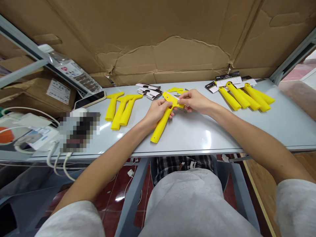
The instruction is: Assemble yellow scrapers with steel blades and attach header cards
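Observation:
Over the middle of the table I hold a yellow scraper (161, 126), its handle slanting down toward the front edge. My left hand (158, 112) is closed around its neck, thumb pressed on top. The fingers of my right hand (194, 101) are closed in a pinch at the right end of the scraper's wide head, where a pale metal strip shows along the edge. Just behind the head lie more flat yellow pieces (175, 89), partly hidden. Yellow T-shaped handles (125, 110) rest to the left of my left hand.
Folded black-and-white cards (149, 91) lie behind my hands. At the right are several yellow handles (247, 98) with cards attached. A phone (90, 99), a plastic bottle (71, 70) and white cables (53, 154) are on the left. Cardboard (168, 59) walls off the back.

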Motion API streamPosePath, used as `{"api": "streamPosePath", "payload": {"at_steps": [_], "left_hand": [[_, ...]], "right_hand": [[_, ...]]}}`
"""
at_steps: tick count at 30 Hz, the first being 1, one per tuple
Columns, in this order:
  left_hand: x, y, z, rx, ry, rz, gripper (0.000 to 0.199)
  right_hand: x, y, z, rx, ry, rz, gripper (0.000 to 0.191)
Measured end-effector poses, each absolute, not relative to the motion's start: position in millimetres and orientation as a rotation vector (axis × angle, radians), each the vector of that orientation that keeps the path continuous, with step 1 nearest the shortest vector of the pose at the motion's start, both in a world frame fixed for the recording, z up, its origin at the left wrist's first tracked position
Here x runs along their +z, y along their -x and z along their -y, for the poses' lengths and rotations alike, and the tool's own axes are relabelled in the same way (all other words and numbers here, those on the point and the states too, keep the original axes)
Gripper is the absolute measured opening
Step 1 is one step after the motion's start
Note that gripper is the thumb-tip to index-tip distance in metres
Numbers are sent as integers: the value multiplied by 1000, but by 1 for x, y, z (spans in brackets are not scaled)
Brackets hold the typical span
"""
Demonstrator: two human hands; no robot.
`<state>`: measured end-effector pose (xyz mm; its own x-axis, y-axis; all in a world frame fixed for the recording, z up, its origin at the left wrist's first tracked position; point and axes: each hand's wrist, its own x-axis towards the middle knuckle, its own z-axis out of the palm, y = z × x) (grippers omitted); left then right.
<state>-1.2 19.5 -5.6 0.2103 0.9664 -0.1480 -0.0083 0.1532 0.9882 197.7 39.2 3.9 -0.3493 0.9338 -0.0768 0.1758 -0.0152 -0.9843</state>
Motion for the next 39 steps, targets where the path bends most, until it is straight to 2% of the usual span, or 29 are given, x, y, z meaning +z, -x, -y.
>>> {"api": "streamPosePath", "payload": {"at_steps": [2,6,8,18,26,33,36,39], "left_hand": [[-4,2,-18,954,-1176,-1105,25],[-2,5,-11,1089,-1269,-1185,74],[-3,8,-8,1155,-1400,-1237,85],[-8,21,-14,968,-2161,-1353,69],[-9,24,-12,843,-2386,-1360,35],[-10,21,-9,818,-2375,-1354,29],[-9,23,-9,848,-2324,-1379,30],[-7,24,-10,939,-2181,-1386,30]], "right_hand": [[4,-198,-41,1413,1201,1568,18],[2,-199,-45,1354,1310,1538,13],[0,-199,-48,1326,1363,1527,10],[4,-197,-43,1323,1404,1522,6],[2,-194,-40,1344,1360,1552,13],[1,-191,-38,1337,1374,1547,15],[3,-191,-38,1360,1349,1532,23],[6,-195,-39,1385,1317,1505,43]]}}
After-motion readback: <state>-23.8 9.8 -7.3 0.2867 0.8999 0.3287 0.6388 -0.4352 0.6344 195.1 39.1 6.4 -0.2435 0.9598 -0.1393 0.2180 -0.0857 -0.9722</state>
